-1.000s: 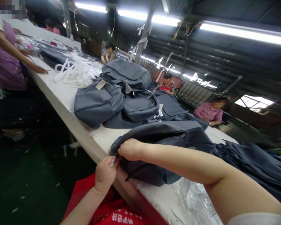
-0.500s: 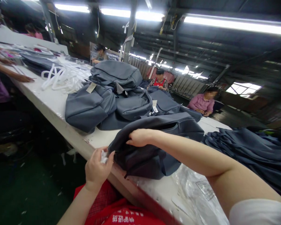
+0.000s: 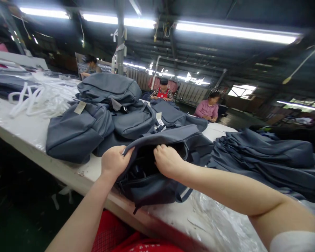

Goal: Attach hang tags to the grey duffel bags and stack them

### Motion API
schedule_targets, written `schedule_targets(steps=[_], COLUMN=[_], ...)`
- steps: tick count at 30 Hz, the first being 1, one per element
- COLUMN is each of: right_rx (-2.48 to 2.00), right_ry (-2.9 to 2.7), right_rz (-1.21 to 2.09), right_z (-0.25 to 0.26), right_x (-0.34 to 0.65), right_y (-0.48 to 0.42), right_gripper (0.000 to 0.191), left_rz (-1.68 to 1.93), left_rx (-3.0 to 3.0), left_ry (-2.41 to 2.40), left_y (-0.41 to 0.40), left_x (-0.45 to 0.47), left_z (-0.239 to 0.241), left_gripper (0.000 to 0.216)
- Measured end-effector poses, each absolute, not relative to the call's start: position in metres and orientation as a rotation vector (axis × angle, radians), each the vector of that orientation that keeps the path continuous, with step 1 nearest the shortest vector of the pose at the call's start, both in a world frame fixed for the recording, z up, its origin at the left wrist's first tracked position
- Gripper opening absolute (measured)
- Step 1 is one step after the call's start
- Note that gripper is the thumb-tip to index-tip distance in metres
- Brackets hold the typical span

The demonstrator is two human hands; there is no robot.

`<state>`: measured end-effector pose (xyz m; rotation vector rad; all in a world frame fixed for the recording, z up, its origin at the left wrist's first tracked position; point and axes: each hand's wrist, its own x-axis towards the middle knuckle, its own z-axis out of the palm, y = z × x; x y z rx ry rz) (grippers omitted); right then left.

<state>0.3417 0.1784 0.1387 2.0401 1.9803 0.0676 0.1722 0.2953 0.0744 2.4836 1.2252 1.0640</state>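
Note:
A dark blue-grey backpack (image 3: 157, 190) lies at the table's front edge with its zipped mouth gaping and its inside in shadow. My left hand (image 3: 114, 161) is closed on the upper edge of that mouth, pulling it up at the left; a small pale bit shows by the fingers. Inside the opening, my right hand (image 3: 168, 161) has its fingers curled, and whatever they hold is hidden. Behind it, more finished-looking bags (image 3: 78, 131) of the same colour are heaped, some with paper tags (image 3: 80, 107).
White strips (image 3: 42, 96) lie in a tangle at the left of the white table (image 3: 73, 176). Folded dark fabric (image 3: 267, 157) is piled at the right, clear plastic (image 3: 223, 224) at the front. People sit beyond, one in a pink shirt (image 3: 208, 108).
My left hand has gone from holding a white piece at the bag's corner to gripping the mouth's edge. My right hand has moved deeper into the opening, which is wider. The view has swung right.

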Motion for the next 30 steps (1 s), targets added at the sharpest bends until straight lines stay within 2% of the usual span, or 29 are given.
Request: schedule_targets(steps=[2, 6, 8, 12, 15, 18, 20, 22, 25, 30], right_rx=[2.081, 1.747, 1.697, 1.745, 1.779, 1.985, 2.193, 2.268, 2.193, 2.159], right_ry=[2.05, 1.864, 1.842, 1.976, 2.267, 2.486, 2.41, 2.299, 2.294, 2.382], right_rz=[0.204, -0.475, -0.557, -0.382, -0.075, 0.349, 0.525, 0.497, 0.437, 0.513], right_z=[0.145, 0.14, 0.133, 0.135, 0.159, 0.188, 0.197, 0.195, 0.182, 0.174], right_x=[0.353, 0.364, 0.362, 0.356, 0.366, 0.4, 0.432, 0.463, 0.491, 0.495], right_y=[0.175, 0.167, 0.159, 0.14, 0.13, 0.128, 0.132, 0.138, 0.146, 0.145], right_gripper=[0.045, 0.051, 0.053, 0.049, 0.038, 0.031, 0.043, 0.053, 0.054, 0.046], left_rz=[1.131, 1.165, 1.138, 1.093, 1.078, 1.355, 1.51, 1.471, 1.233, 0.994], left_rx=[2.501, 2.481, 2.469, 2.514, 2.577, 2.642, 2.691, 2.751, 2.831, 2.937], left_ry=[1.167, 1.183, 1.202, 1.261, 1.336, 1.305, 1.075, 0.787, 0.627, 0.65], left_y=[0.29, 0.279, 0.278, 0.282, 0.285, 0.278, 0.269, 0.26, 0.25, 0.24], left_x=[0.173, 0.176, 0.177, 0.175, 0.172, 0.174, 0.184, 0.201, 0.237, 0.292], left_z=[0.075, 0.079, 0.08, 0.081, 0.084, 0.094, 0.103, 0.113, 0.126, 0.15], left_gripper=[0.049, 0.046, 0.046, 0.046, 0.035, 0.041, 0.032, 0.02, 0.022, 0.042])
